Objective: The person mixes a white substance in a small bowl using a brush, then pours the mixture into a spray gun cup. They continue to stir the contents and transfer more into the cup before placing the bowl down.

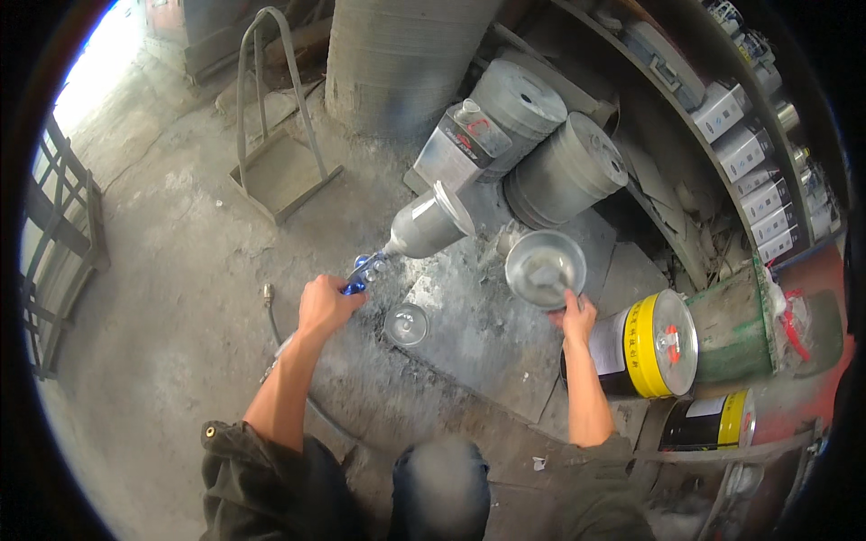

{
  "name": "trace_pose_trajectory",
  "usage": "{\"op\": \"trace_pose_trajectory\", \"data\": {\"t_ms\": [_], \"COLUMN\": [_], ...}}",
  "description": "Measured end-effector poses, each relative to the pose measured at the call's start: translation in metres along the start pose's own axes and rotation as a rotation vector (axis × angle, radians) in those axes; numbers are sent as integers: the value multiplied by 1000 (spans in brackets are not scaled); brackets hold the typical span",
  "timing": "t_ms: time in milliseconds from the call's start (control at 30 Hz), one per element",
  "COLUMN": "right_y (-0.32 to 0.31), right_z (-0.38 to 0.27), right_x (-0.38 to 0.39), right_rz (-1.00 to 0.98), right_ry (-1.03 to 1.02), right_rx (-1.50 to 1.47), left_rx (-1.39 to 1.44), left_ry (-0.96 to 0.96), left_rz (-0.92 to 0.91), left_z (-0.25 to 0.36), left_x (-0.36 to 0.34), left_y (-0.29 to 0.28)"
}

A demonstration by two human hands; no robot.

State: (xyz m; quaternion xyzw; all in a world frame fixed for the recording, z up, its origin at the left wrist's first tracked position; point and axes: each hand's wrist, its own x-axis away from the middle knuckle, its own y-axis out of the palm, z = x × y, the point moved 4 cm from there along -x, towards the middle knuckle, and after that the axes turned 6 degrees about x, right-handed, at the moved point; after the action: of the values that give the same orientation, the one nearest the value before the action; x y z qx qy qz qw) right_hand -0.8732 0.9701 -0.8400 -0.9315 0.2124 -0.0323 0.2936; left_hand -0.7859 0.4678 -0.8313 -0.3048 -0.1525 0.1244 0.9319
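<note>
My left hand (327,305) is closed around the blue handle of a spray gun (359,274). A silvery metal paint cup (428,225) is mounted on the gun, tilted, its wide rim facing right. To its right, my right hand (575,317) grips the near rim of a round metal bowl (547,269). Inside the bowl is a pale grey patch that I cannot make out clearly. Between my hands, a round clear lid (407,325) lies on the grey, paint-stained floor (180,298).
Two metal drums (566,169) and a rectangular tin (458,149) stand beyond the bowl, beside a thick pillar (397,63). A hand trolley (281,176) is at the far left. An air hose (323,413) runs by my left forearm. Yellow-banded drums (642,345) stand right, below shelves of boxes (744,153).
</note>
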Motion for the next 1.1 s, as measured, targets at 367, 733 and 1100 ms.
{"op": "trace_pose_trajectory", "data": {"t_ms": [367, 733, 1100], "right_y": [48, -158, -294], "right_z": [103, -33, 44], "right_x": [69, 69, -83], "right_rz": [-343, 231, -85], "right_ry": [578, -414, -14], "right_rx": [-466, 115, 624], "left_rx": [8, 18, 166], "left_ry": [53, 255, 300], "left_rz": [-65, -336, -540], "left_z": [30, -53, -103], "left_x": [7, 67, 145], "left_y": [1, 60, 115]}}
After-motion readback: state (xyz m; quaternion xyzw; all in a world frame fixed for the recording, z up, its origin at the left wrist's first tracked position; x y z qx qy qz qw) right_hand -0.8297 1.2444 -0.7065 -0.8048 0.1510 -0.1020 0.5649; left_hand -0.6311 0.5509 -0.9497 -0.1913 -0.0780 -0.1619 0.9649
